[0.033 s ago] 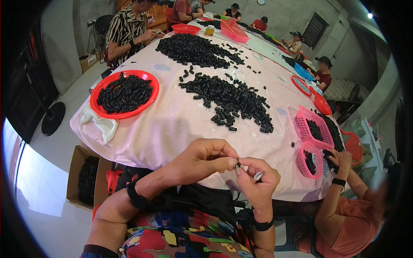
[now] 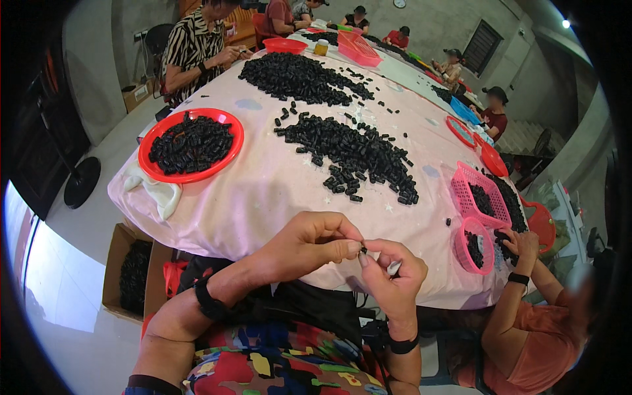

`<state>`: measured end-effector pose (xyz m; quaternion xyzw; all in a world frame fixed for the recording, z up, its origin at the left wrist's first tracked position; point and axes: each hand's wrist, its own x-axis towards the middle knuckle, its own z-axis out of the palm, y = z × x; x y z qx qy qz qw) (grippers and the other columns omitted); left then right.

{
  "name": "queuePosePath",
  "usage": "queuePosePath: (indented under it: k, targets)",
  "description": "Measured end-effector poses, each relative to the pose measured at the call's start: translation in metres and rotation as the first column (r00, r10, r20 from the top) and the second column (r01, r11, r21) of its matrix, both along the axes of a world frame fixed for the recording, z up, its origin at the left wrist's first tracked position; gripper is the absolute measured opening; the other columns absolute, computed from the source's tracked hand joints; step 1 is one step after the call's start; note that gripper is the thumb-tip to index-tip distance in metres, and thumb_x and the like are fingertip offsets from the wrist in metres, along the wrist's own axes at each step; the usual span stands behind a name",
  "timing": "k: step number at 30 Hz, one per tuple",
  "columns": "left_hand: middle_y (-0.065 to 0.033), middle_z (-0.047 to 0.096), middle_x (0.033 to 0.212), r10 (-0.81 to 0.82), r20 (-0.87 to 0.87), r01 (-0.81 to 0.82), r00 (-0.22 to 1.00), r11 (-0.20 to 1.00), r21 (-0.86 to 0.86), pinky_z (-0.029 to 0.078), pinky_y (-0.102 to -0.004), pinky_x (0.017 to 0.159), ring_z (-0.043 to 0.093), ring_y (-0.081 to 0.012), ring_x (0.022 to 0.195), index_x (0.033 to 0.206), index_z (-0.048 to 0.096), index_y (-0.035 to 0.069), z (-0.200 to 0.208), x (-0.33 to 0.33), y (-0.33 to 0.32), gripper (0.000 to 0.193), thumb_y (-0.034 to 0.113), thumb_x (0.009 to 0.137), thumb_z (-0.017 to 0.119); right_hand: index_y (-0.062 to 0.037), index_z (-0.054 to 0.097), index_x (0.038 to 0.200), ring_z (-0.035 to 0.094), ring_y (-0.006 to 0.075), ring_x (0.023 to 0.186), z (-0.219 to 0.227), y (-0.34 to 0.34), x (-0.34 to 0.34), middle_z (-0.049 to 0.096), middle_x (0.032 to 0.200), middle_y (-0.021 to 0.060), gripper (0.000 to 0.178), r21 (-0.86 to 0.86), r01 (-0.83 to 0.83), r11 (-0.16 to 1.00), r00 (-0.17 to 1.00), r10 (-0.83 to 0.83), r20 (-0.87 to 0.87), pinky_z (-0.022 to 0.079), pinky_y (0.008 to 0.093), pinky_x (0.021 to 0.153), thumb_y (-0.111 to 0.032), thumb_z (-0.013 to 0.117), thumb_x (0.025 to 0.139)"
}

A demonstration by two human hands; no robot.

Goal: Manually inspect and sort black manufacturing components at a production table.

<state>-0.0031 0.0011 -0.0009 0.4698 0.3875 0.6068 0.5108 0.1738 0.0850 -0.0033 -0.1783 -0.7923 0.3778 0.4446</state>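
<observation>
My left hand (image 2: 306,245) and my right hand (image 2: 397,275) meet over the near edge of the table. Between their thumbs and fingertips they pinch a small black piece (image 2: 363,251), mostly covered by the fingers. A small pale-tipped object (image 2: 394,267) sticks out from the curled fingers of my right hand; its kind is unclear. Beyond my hands lies a loose heap of short black cylindrical pieces (image 2: 359,155) on the pink tablecloth (image 2: 263,197). Farther back is a larger heap of similar black pieces (image 2: 296,80).
At left, a red tray (image 2: 191,178) holds black pieces, with a white cloth (image 2: 164,197) beside it. A cardboard box (image 2: 110,293) stands below. At right are a pink basket (image 2: 469,212), a round pink basket (image 2: 486,266) and a co-worker (image 2: 536,329). Several other people sit around the table.
</observation>
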Motion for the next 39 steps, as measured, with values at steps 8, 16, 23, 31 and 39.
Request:
queuePosePath:
  k: [8, 16, 23, 31, 39]
  targets:
    - [-0.0009, 0.061, 0.092, 0.597, 0.346, -0.591, 0.724, 0.795, -0.134, 0.044, -0.0192, 0.061, 0.055, -0.0068, 0.071, 0.108, 0.059, 0.005, 0.007, -0.082, 0.009, 0.022, 0.018, 0.091, 0.059, -0.0002, 0.068, 0.096, 0.043, 0.0016, 0.058, -0.001, 0.065, 0.011, 0.053, 0.064, -0.0063, 0.018, -0.091, 0.295, 0.951, 0.947, -0.278, 0.159, 0.035, 0.0202, 0.051, -0.016, 0.064, 0.087]
    - [-0.0152, 0.064, 0.093, 0.556, 0.668, -0.664, 0.495, 0.737, -0.122, 0.055, -0.0272, 0.06, 0.065, -0.02, 0.076, 0.098, 0.055, -0.005, -0.02, -0.229, -0.024, 0.015, 0.008, 0.091, 0.056, -0.0025, 0.066, 0.09, 0.06, 0.0312, 0.06, -0.014, 0.113, -0.024, 0.063, 0.07, 0.0171, 0.022, 0.225, 0.246, 0.943, 0.823, -0.326, 0.465, 0.045, 0.0386, 0.057, -0.023, 0.06, 0.086]
    - [-0.0159, 0.065, 0.095, 0.613, 0.618, -0.701, 0.492, 0.7, -0.136, 0.057, -0.0296, 0.071, 0.065, -0.0224, 0.083, 0.105, 0.056, -0.008, -0.012, -0.201, -0.022, 0.021, 0.009, 0.092, 0.056, -0.006, 0.065, 0.093, 0.063, 0.0384, 0.078, -0.03, 0.128, -0.06, 0.065, 0.081, 0.0203, 0.023, 0.35, 0.096, 0.932, 0.734, -0.304, 0.607, 0.048, 0.0458, 0.068, -0.026, 0.062, 0.081]
    - [-0.0036, 0.066, 0.094, 0.462, 0.139, -0.442, 0.876, 0.884, -0.153, 0.048, -0.0207, 0.067, 0.061, -0.0097, 0.076, 0.112, 0.061, 0.003, 0.011, -0.103, -0.002, 0.025, 0.018, 0.092, 0.058, -0.0027, 0.064, 0.087, 0.063, 0.0378, 0.074, -0.016, 0.101, -0.057, 0.065, 0.078, 0.0199, 0.022, 0.241, 0.054, 0.969, 0.845, -0.173, 0.506, 0.048, 0.0423, 0.065, -0.023, 0.066, 0.079]
    - [0.0015, 0.065, 0.093, 0.185, -0.124, -0.201, 0.975, 0.971, -0.128, 0.043, -0.0191, 0.069, 0.057, -0.0045, 0.079, 0.112, 0.062, 0.005, -0.001, -0.03, 0.011, 0.028, 0.02, 0.088, 0.064, -0.0005, 0.064, 0.094, 0.062, 0.0124, 0.065, 0.019, 0.021, -0.039, 0.067, 0.076, 0.0095, 0.018, -0.035, -0.02, 0.999, 0.973, 0.028, 0.231, 0.048, 0.0255, 0.057, -0.008, 0.069, 0.078]
